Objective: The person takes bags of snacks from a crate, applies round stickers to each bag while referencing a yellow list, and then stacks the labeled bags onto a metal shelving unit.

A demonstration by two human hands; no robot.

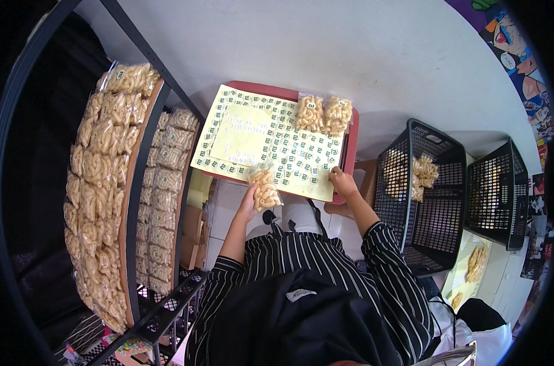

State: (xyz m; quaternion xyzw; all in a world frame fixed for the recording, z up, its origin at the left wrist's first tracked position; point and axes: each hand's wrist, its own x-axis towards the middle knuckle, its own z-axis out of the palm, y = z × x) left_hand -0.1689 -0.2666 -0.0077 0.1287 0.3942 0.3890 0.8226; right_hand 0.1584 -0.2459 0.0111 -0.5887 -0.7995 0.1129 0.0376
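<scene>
My left hand [247, 203] grips a clear plastic bag of curled, pasta-shaped snacks [265, 188] at the near edge of a small red table [351, 153]. Spread over the tabletop is a pale yellow sheet of small round stickers [300, 160] with green print. A smaller, partly used sticker sheet [247, 137] lies on its left part. At the right edge of the large sheet, my right hand [344, 183] has its fingers curled against the paper; whether a sticker is between them is too small to tell. Two filled bags, one left [310, 113] and one right [338, 114], rest at the far right corner, each bearing a sticker.
On the left, a black metal rack [135, 201] carries rows of packed snack bags [105, 174]. To the right stands a black plastic crate [434, 228] with some snack bags [423, 174] inside, beside a second crate [496, 196]. A pale wall [277, 45] rises behind the table.
</scene>
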